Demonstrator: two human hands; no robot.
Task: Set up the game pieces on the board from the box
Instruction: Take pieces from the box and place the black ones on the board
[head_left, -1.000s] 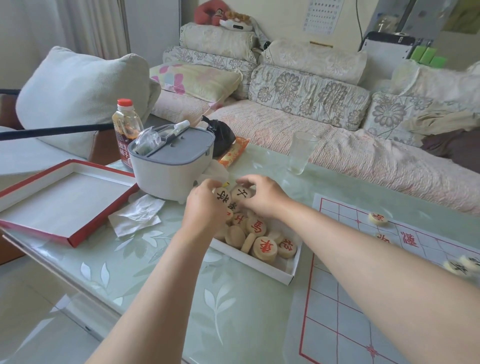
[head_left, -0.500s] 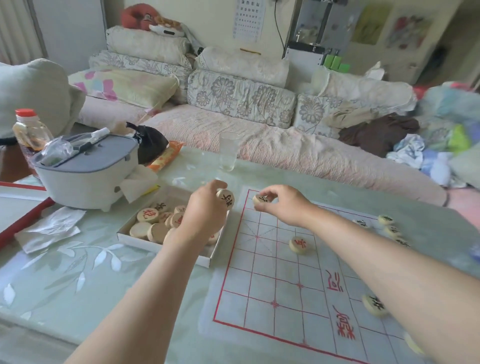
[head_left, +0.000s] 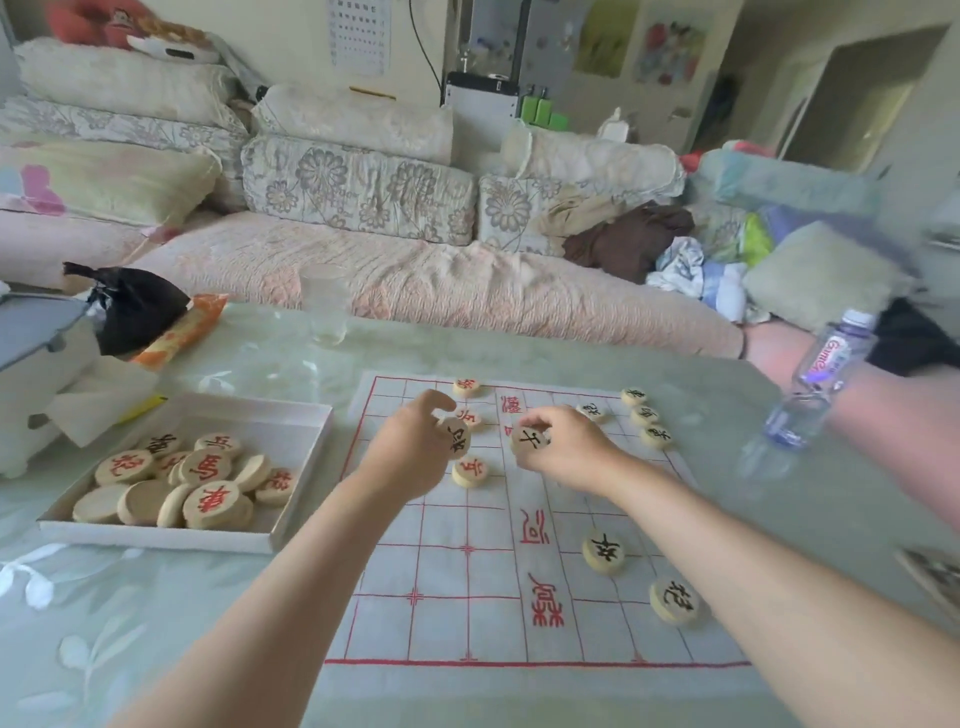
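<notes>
A white paper board (head_left: 441, 613) with red grid lines lies on the glass table. Left of it sits a shallow white box (head_left: 291, 421) holding several round wooden pieces (head_left: 208, 467) with red and black characters. My left hand (head_left: 410, 457) hovers over the board's far half, gripping a black-lettered piece (head_left: 458, 435). My right hand (head_left: 566, 452), just to its right, pinches another black-lettered piece (head_left: 530, 437). A red-lettered piece (head_left: 469, 472) lies below my left hand. More pieces rest at the board's far edge (head_left: 466, 385), far right (head_left: 645, 415) and near right (head_left: 602, 551).
A clear plastic water bottle (head_left: 815, 384) stands right of the board, beside another person's forearm (head_left: 893, 410). A drinking glass (head_left: 324, 304), a black bag (head_left: 132, 306), an orange snack packet (head_left: 179, 332) and a grey-lidded white container (head_left: 36, 353) sit at the table's back left. A sofa runs behind.
Both hands left the box, each with a piece, and moved right over the board. The view has swung right with them.
</notes>
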